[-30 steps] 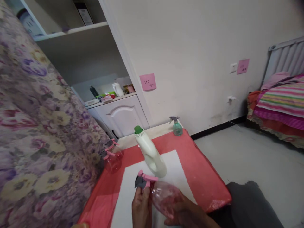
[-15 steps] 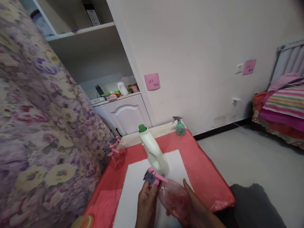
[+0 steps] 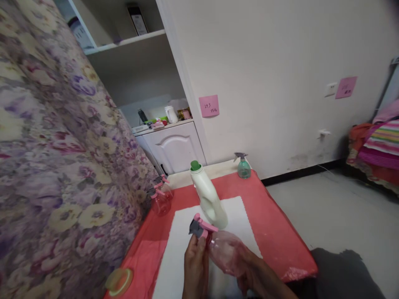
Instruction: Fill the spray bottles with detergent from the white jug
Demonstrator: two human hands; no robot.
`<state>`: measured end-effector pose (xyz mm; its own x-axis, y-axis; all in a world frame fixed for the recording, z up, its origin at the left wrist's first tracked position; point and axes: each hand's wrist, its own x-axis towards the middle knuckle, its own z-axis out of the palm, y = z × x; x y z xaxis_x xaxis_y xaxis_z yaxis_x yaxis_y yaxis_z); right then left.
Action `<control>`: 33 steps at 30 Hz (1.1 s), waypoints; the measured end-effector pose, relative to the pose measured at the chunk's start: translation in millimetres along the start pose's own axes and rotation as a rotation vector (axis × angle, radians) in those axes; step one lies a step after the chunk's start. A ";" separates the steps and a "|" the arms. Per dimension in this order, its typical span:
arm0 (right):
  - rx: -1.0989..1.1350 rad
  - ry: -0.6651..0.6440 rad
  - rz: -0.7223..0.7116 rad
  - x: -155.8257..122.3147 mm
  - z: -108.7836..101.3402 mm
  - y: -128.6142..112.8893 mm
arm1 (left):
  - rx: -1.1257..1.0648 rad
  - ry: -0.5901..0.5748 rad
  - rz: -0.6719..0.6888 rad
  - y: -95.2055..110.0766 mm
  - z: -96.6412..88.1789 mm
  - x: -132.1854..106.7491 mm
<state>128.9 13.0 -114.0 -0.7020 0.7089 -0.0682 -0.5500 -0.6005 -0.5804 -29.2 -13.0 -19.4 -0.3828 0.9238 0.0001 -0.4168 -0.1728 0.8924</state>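
A clear pink spray bottle [image 3: 225, 252] with a grey and pink trigger head lies tilted between my two hands. My left hand [image 3: 195, 261] is closed around its neck, just under the trigger head. Around the lower body of the bottle wraps my right hand [image 3: 254, 270], its fingers partly hidden behind it. Just beyond my hands a pale green jug [image 3: 209, 199] stands on a white cloth [image 3: 174, 241]; a green piece shows in its open mouth.
Two pink spray bottles [image 3: 161, 203] stand at the left edge of the red-covered table [image 3: 274, 232], by a flowered curtain [image 3: 77, 166]. A green spray bottle [image 3: 244, 168] is at the back right. A round yellowish lid or dish [image 3: 120, 282] lies front left.
The view has turned slightly left, shifting the scene rightward. My right hand has moved on the bottle, from spread fingers to wrapped around its lower end. My left hand keeps its hold.
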 end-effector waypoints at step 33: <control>0.117 0.087 0.275 3.3 21.8 -7.9 | -0.023 -0.086 -0.021 3.9 0.1 -1.6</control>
<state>121.0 12.0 -92.0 -0.7929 0.5400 -0.2822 -0.3968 -0.8091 -0.4334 -30.1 -15.1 -15.9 -0.3017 0.9532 0.0207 -0.4430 -0.1594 0.8822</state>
